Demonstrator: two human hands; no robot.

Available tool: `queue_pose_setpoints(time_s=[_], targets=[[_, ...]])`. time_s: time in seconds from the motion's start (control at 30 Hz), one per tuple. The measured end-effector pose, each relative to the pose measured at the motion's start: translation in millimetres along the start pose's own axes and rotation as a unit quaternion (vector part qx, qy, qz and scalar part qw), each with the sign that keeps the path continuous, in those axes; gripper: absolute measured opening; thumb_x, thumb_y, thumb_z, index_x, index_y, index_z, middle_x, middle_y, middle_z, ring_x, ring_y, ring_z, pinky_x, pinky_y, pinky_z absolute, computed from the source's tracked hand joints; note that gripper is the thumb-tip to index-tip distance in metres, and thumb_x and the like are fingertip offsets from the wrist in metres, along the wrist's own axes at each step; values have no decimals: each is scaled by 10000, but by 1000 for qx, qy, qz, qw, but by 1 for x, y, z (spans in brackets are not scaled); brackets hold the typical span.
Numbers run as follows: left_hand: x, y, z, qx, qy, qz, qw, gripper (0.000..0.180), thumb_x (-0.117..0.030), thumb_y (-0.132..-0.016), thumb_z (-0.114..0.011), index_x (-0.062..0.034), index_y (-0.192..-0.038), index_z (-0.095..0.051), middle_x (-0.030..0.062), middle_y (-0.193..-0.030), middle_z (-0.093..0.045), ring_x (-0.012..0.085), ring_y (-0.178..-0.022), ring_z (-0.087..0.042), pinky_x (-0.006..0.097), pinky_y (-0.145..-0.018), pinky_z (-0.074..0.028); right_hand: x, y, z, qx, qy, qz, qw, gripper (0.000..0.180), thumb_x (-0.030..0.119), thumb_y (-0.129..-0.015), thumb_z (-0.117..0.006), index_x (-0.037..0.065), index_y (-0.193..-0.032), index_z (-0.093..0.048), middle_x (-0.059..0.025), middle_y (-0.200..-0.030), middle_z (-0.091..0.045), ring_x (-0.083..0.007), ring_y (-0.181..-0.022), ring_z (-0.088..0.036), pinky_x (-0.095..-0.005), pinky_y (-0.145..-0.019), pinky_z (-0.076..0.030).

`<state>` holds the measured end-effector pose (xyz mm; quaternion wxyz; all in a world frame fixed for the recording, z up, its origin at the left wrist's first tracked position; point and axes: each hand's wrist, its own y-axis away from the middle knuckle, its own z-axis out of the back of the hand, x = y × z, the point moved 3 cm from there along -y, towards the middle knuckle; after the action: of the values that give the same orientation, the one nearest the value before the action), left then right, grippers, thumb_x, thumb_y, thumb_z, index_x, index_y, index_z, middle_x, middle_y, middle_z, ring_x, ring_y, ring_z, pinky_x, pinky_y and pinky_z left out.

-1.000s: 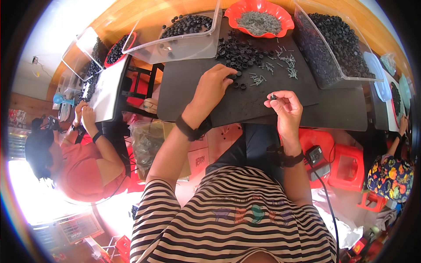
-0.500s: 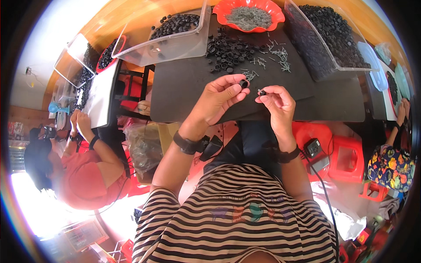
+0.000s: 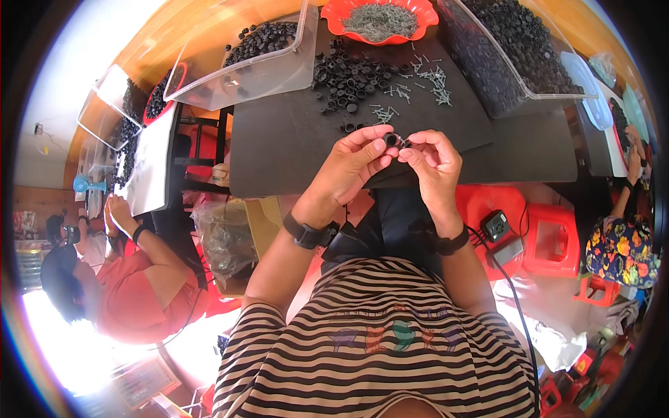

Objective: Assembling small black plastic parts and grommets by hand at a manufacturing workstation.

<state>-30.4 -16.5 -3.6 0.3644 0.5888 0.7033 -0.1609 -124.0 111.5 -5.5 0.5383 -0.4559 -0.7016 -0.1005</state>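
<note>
My left hand (image 3: 352, 166) pinches a round black plastic cap (image 3: 391, 140) between thumb and fingers, its hollow side showing. Close against it, my right hand (image 3: 435, 171) is closed on a smaller black part (image 3: 406, 144), mostly covered by the fingertips. Both hands are over the near edge of the dark table (image 3: 279, 150). Beyond them lie a heap of loose black caps (image 3: 352, 82) and several small scattered groups of silver screws (image 3: 439, 87).
A red scalloped bowl (image 3: 330, 15) of screws stands at the far side, between two clear plastic bins, left (image 3: 275, 78) and right (image 3: 512, 104), holding black parts. Co-workers sit at the left (image 3: 143, 289) and right (image 3: 620, 254). Red stools (image 3: 554, 240) stand below the table.
My right hand has moved left, bringing the small black part up to the cap in my left hand. The view has shifted slightly.
</note>
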Motion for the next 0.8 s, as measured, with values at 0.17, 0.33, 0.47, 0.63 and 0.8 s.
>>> queue_pose_setpoints(time_s=[0.17,0.33,0.47,0.63,0.8], targets=[[2,0,-1,4,6,-12,1000,260,-48,-935,-565,-5,-1191,-577,84,-1027,-652,145,-913,-642,251,-823,-550,1,0,-3,9,10,2,1000,172,-65,-832,-666,-53,-992,-606,-84,-912,-622,-138,-813,-648,-244,-732,-528],[2,-1,-1,5,-11,-18,1000,260,-44,-935,-565,-3,-1191,-579,78,-1041,-645,133,-913,-626,262,-848,-541,-2,0,-3,9,19,12,1000,181,-84,-814,-675,-51,-982,-617,-84,-905,-627,-133,-815,-647,-237,-725,-525],[2,0,-2,10,-15,-25,1000,259,-40,-938,-560,-2,-1192,-580,74,-1051,-637,130,-934,-619,266,-860,-533,-5,1,-2,6,50,15,999,176,-84,-798,-691,-42,-959,-632,-76,-901,-628,-115,-801,-635,-227,-705,-511],[4,0,-1,10,-25,-35,999,253,-39,-937,-562,-10,-1187,-590,57,-1053,-633,123,-954,-611,266,-869,-523,-8,1,-1,6,67,23,998,171,-67,-789,-710,-33,-941,-640,-65,-887,-629,-100,-782,-624,-218,-679,-497],[7,0,3,9,-50,-38,998,244,-44,-939,-561,-25,-1179,-598,49,-1079,-622,129,-977,-600,277,-889,-515,-6,0,-1,14,119,41,992,165,-53,-777,-729,-25,-916,-644,-54,-848,-628,-90,-751,-610,-216,-658,-492]])
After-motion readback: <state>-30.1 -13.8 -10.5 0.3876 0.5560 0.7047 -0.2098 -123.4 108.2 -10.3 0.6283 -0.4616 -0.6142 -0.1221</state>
